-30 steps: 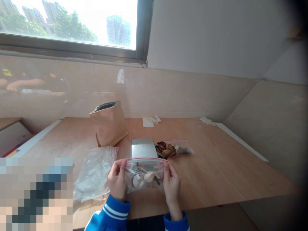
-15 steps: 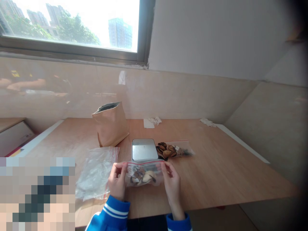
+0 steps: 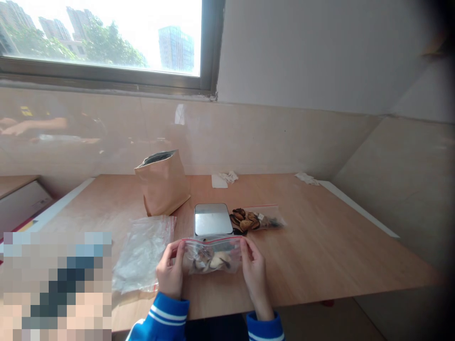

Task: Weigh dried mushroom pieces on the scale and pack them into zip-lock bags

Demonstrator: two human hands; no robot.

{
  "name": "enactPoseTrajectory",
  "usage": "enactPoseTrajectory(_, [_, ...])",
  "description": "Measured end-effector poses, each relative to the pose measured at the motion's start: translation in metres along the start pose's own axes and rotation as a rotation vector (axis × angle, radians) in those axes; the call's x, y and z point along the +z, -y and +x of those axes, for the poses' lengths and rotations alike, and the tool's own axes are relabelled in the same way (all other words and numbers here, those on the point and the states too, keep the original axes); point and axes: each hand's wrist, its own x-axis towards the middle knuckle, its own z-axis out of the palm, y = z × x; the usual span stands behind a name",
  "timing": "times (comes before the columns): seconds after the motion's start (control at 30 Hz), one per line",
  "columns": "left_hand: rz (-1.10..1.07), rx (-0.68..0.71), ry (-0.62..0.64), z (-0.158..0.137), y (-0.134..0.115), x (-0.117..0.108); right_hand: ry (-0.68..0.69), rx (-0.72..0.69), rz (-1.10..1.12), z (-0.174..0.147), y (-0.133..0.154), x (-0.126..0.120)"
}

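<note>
Between my hands is a clear zip bag [image 3: 213, 259] with a red seal line, holding dark and pale dried pieces that look like mushroom slices. My left hand [image 3: 171, 270] pinches its upper left corner. The upper right corner is pinched in my right hand [image 3: 254, 270]. Just behind the bag sits a flat scale [image 3: 213, 219] with a silver top. Right of the scale, another zip bag [image 3: 272, 219] lies on its side, with brown dried pieces [image 3: 247, 220] at its left end. A stack of clear zip bags [image 3: 140, 253] lies left of my left hand.
A brown paper bag [image 3: 163, 187] stands with its top open at the back left of the wooden table [image 3: 320, 255]. Crumpled white paper [image 3: 227, 178] lies near the wall, with more tissue [image 3: 307, 178] further right. A blurred-out area covers the lower left.
My hands still hold the zip bag by its top corners, with my left hand shifted slightly left. The whole view has moved a little; the table items stay in place.
</note>
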Motion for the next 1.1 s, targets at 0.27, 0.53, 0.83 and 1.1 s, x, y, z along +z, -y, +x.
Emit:
enactPoseTrajectory(0.27, [0.052, 0.038, -0.016, -0.001, 0.006, 0.001, -0.031, -0.03, -0.054, -0.001, -0.004, -0.003])
enactPoseTrajectory(0.53, [-0.01, 0.068, 0.006, -0.004, -0.011, 0.003, -0.023, -0.036, 0.03, -0.004, 0.005, -0.001])
enactPoseTrajectory(0.83, [-0.114, 0.049, 0.072, -0.003, -0.007, 0.005, 0.003, -0.001, 0.111, -0.005, 0.004, 0.001])
enactPoseTrajectory(1.1, [-0.101, 0.063, -0.052, -0.004, -0.009, 0.005, -0.086, -0.08, 0.002, -0.003, 0.0, 0.001])
